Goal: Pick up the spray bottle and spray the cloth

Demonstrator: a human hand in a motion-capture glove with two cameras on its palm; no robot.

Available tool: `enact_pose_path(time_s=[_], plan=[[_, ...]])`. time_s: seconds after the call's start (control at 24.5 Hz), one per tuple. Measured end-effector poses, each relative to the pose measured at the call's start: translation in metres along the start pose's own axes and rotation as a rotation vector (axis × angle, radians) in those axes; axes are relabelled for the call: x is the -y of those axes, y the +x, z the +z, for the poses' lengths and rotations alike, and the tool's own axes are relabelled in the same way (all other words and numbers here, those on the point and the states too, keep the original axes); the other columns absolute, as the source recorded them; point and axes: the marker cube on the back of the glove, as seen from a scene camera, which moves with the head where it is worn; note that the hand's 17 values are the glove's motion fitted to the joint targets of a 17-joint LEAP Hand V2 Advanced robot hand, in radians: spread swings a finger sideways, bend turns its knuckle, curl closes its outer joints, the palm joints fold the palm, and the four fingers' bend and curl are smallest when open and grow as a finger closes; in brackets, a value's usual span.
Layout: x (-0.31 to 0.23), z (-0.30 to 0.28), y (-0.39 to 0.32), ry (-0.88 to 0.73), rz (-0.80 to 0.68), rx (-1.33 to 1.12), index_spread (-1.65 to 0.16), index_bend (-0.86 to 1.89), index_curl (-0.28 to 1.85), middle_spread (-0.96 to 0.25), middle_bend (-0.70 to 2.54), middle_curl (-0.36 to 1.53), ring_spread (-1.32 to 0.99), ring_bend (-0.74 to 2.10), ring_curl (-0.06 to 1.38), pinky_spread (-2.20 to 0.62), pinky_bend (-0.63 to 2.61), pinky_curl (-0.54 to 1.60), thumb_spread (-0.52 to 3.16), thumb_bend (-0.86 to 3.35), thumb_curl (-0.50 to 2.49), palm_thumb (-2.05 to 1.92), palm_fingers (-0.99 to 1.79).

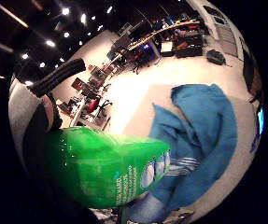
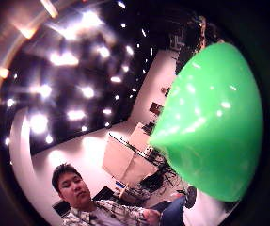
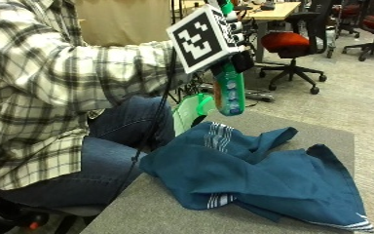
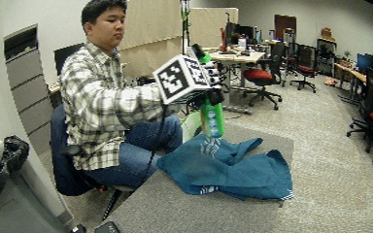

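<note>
A green spray bottle (image 3: 229, 92) hangs upright in the air above the near end of a crumpled blue cloth (image 3: 258, 170). My gloved right hand (image 3: 241, 60) grips the bottle near its top, mostly hidden behind the glove's gear. The cloth lies spread on a grey table (image 3: 167, 214). In the wide outside view the bottle (image 4: 211, 119) sits just over the cloth (image 4: 231, 167). Both palm views are filled by the green bottle body (image 1: 105, 168) (image 2: 210, 127), and the little finger side view has the cloth (image 1: 199, 135) beyond it.
The person sits at the table's left side, knees against its edge. A green and white object (image 3: 190, 112) stands behind the cloth by the table edge. A red office chair (image 3: 290, 41) and desks stand farther back. A grey cabinet (image 4: 25, 53) stands at the left.
</note>
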Motion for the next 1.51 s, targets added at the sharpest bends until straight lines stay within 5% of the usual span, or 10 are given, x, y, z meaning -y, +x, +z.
enact_pose_path(time_s=[0.65, 1.23, 1.51], plan=[[0.014, 0.165, 0.091, -0.176, 0.059, 0.09, -0.26, 0.33, 0.59, -0.14, 0.53, 0.5, -0.18, 0.49, 0.46, -0.15, 0.41, 0.43, 0.16, -0.03, 0.79, 1.04, 1.25], [0.01, 0.175, 0.101, -0.239, 0.027, 0.03, -0.26, 0.23, 0.58, -0.13, 0.47, 0.49, -0.17, 0.46, 0.46, -0.14, 0.47, 0.44, 0.25, -0.04, 0.77, 1.04, 1.23], [-0.009, 0.161, 0.113, -0.397, 0.099, -0.03, -0.26, 0.12, 0.53, -0.12, 0.39, 0.48, -0.16, 0.47, 0.45, -0.06, 0.44, 0.43, 0.37, -0.05, 0.74, 1.0, 1.03]])
